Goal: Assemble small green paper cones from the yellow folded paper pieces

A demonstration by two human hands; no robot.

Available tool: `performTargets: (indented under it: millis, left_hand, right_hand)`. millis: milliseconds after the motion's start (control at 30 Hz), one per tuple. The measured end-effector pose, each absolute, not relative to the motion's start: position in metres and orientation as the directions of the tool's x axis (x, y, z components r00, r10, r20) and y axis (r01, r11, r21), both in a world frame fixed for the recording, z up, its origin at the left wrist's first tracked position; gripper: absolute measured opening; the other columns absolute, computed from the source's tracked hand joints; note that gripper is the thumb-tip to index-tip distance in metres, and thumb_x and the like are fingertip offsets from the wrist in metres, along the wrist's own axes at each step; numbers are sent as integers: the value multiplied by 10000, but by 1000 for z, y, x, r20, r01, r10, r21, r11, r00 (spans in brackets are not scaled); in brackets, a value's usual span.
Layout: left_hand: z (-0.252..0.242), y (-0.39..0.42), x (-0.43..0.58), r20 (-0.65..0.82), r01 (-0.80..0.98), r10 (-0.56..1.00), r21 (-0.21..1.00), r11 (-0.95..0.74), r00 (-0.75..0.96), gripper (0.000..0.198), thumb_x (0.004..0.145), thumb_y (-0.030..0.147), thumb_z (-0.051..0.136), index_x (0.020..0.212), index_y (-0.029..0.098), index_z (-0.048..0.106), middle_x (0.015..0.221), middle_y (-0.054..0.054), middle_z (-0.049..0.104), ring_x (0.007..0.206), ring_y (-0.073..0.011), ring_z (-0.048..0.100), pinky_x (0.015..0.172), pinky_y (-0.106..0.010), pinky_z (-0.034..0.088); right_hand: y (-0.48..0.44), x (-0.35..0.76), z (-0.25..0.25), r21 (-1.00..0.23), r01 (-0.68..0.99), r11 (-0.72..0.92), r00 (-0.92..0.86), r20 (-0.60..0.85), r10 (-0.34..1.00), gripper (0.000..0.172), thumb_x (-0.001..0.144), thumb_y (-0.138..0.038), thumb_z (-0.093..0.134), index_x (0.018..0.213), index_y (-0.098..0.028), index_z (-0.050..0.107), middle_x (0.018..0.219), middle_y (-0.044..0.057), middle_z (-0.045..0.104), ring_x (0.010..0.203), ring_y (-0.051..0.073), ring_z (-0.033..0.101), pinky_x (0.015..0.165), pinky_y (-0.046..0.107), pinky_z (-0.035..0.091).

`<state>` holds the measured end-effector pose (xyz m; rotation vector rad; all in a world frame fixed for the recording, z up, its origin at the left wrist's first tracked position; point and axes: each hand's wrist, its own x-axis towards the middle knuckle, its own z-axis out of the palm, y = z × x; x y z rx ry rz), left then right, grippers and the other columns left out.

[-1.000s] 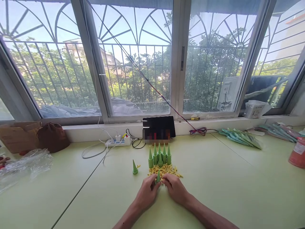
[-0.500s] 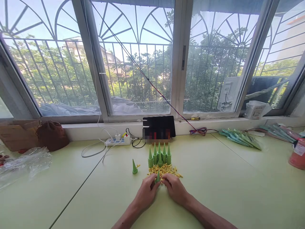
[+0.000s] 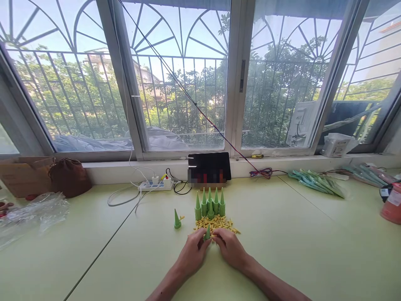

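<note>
My left hand (image 3: 192,253) and my right hand (image 3: 230,248) meet at the near edge of a heap of small yellow pieces (image 3: 216,224). Between their fingertips stands a small green cone (image 3: 207,233), which my left fingers pinch upright. My right fingers are curled and pinched beside the cone's base on what looks like a yellow piece. Behind the heap stands a tight cluster of several green cones (image 3: 209,204). A single green cone (image 3: 177,219) stands apart to the left with a yellow piece at its side.
A black tablet (image 3: 209,167) leans on the sill behind the cones. A white power strip (image 3: 156,185) with cables lies left of it. A brown pouch (image 3: 69,177), cardboard box (image 3: 21,175) and clear plastic bag (image 3: 34,211) sit far left. Green packets (image 3: 316,181) and a red container (image 3: 391,205) sit right.
Both hands stay at the cone with hardly any movement. The view has shifted slightly.
</note>
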<state>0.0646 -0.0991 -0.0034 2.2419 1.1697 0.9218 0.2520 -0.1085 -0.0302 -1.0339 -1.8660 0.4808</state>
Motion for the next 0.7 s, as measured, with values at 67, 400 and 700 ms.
performTargets:
  millis: [67,400,700]
  left_hand:
    - [-3,-99,65,362,535,833,643,-548,418,204,968,298,512,792,204,553,771,-24,623,678,-172,526,610,-265,388]
    - [0,-101,65,386,535,827,633,-560,409,191,957,259,542,777,200,574,766,-25,652,666,-168,552,599,-259,392]
    - [-6,-98,65,396,526,820,631,-570,413,185,965,265,550,795,199,587,790,-27,665,673,-164,562,606,-254,399]
  right_hand:
    - [-108,252,-30,-679,458,574,-226,536,814,236,1037,-285,485,950,-192,684,903,69,741,823,224,688,758,327,523]
    - [-109,252,-32,-684,456,569,-231,527,818,225,1034,-271,487,969,-198,689,924,72,740,858,229,694,792,328,526]
    - [-107,252,-33,-679,468,566,-234,522,820,201,1024,-222,498,954,-199,685,917,57,734,853,218,686,786,313,513]
